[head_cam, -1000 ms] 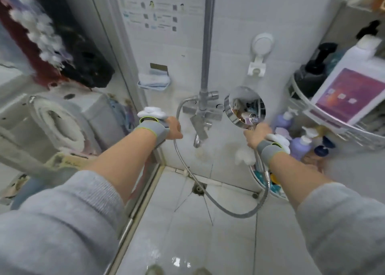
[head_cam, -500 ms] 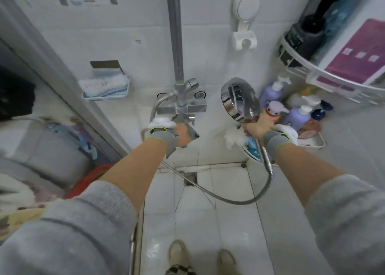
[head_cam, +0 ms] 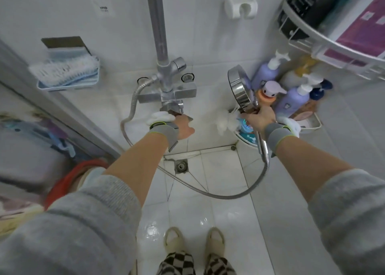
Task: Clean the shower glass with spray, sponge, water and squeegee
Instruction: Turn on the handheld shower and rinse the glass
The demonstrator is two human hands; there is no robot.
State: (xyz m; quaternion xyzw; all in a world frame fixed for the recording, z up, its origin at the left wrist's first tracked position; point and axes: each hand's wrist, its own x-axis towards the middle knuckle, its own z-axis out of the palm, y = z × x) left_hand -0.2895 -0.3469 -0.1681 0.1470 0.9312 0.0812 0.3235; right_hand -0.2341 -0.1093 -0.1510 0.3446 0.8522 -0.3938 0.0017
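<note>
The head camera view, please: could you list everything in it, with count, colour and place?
Shower head: one, chrome, held up right of the tap.
Hose: one, metal, looping over the floor from the tap to the shower head.
Tap lever: one, chrome, under the mixer on the riser pipe.
Brush: one, white bristles, in a blue tray on the left wall.
Wall holder: one, white, top centre.
Pump bottles: several, mostly lilac, in the right corner.
Wire shelf: one, white, top right.
Floor drain: one, metal, at the wall.
Slippers: two, cream, bottom centre.
Left hand: on the tap lever.
Right hand: grips the shower head's handle.
</note>
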